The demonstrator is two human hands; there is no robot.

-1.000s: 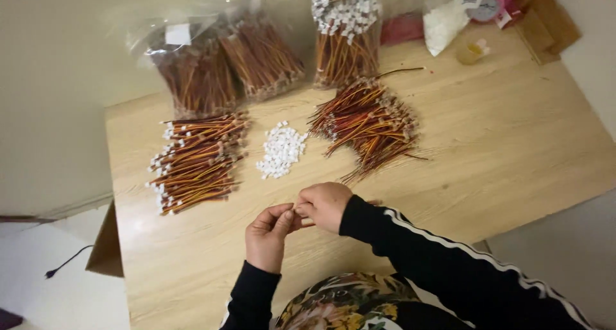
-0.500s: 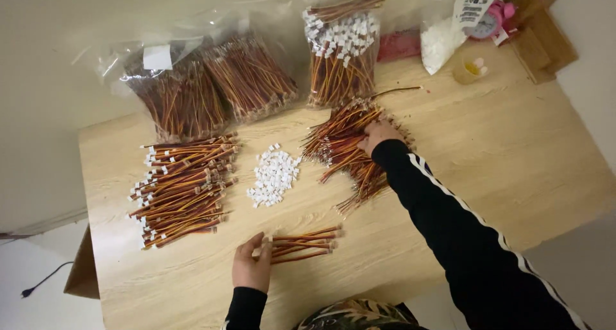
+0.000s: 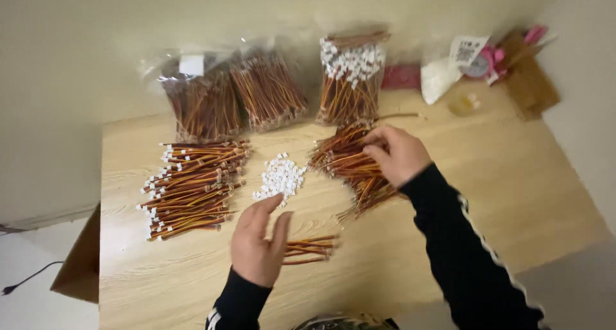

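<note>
Head view: right hand (image 3: 399, 153) grips loose wires (image 3: 350, 166).

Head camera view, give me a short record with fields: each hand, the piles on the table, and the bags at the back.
left hand: open, fingers spread, over a small wire bundle on the wooden table
right hand: on the loose wire pile; grip cannot be told
connector pile: small white pieces, between the two wire heaps
finished wires: stacked left, white ends pointing left
clear bags: wires inside, along the table's far edge
</note>
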